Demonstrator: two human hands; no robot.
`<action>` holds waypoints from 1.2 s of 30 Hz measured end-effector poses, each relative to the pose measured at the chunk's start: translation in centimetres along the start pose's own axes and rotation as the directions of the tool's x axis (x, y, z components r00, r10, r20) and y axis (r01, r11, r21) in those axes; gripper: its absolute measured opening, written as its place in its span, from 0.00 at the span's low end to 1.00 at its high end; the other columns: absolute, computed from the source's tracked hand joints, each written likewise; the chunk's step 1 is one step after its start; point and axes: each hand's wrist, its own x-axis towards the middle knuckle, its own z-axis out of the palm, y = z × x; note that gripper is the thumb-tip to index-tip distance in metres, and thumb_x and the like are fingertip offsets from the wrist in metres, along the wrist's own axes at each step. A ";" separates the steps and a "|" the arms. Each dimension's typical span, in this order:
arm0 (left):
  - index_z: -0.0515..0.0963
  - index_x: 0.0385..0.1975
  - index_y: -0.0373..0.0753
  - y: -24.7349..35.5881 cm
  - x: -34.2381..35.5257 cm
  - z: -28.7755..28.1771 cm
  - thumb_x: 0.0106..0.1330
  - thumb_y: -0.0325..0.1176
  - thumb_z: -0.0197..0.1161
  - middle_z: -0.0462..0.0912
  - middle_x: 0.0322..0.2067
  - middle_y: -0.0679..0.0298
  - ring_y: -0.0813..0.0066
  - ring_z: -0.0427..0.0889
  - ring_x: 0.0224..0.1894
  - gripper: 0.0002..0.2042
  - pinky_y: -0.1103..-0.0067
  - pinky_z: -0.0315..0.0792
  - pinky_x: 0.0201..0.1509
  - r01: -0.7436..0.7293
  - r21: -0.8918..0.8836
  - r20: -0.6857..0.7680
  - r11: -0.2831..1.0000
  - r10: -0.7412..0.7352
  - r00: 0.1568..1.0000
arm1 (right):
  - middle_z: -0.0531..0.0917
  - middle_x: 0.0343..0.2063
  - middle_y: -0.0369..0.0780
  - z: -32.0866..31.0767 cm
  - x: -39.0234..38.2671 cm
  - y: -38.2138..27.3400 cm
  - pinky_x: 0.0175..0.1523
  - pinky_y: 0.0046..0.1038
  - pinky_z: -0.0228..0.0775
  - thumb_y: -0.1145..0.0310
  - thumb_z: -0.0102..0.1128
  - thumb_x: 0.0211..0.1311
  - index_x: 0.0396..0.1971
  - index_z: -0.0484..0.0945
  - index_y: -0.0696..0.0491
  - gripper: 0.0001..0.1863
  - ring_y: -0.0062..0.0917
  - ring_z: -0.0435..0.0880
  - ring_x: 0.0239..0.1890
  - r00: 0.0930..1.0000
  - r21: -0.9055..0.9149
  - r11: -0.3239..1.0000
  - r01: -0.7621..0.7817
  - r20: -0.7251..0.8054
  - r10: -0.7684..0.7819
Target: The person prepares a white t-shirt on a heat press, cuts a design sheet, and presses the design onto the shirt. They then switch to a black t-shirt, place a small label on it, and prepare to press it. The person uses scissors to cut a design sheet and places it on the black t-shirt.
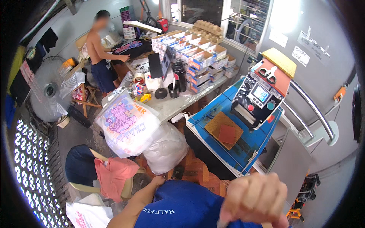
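My right hand is raised close in at the lower right, its fingers curled into a fist. Whatever it may hold is hidden. At my waist, my left hand rests against the blue shirt, its fingers mostly hidden. Beyond the right hand stands a heat press with a blue bed and a control box. A tan pad with a red-brown square lies on the bed. Ahead of the left hand, a printed transfer sheet lies over a translucent plastic bag.
A table carries stacked cardboard boxes, a black bottle and a tape roll. Another person stands at the far left by a black garment. A chair with a pink cloth and a fan stand on the left.
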 end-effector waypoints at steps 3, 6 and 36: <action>0.85 0.37 0.35 -0.1 -0.9 0.1 0.61 0.42 0.52 0.84 0.43 0.45 0.48 0.83 0.48 0.19 0.61 0.74 0.54 -0.137 0.104 -0.011 0.985 0.139 0.990 | 0.72 0.11 0.36 1.3 1.7 -0.2 0.44 0.34 0.82 0.70 0.55 0.67 0.09 0.73 0.54 0.22 0.24 0.72 0.14 0.997 0.160 0.986 0.042 0.059 -0.052; 0.86 0.37 0.36 0.5 -2.9 0.1 0.60 0.42 0.54 0.84 0.43 0.45 0.49 0.83 0.49 0.18 0.61 0.74 0.55 0.005 -0.010 -0.050 1.000 -0.006 0.999 | 0.68 0.09 0.36 1.9 2.3 0.2 0.47 0.38 0.81 0.61 0.51 0.72 0.08 0.71 0.51 0.27 0.24 0.71 0.13 0.990 0.171 0.979 0.114 0.061 -0.126; 0.86 0.35 0.38 -15.9 3.3 -6.6 0.60 0.45 0.58 0.86 0.34 0.49 0.50 0.85 0.39 0.17 0.62 0.77 0.45 -0.253 0.178 0.048 0.951 0.248 0.968 | 0.84 0.44 0.46 -1.1 -50.7 19.3 0.55 0.30 0.73 0.55 0.61 0.66 0.50 0.79 0.59 0.23 0.30 0.83 0.48 -0.517 0.170 -0.511 -0.843 -0.523 0.678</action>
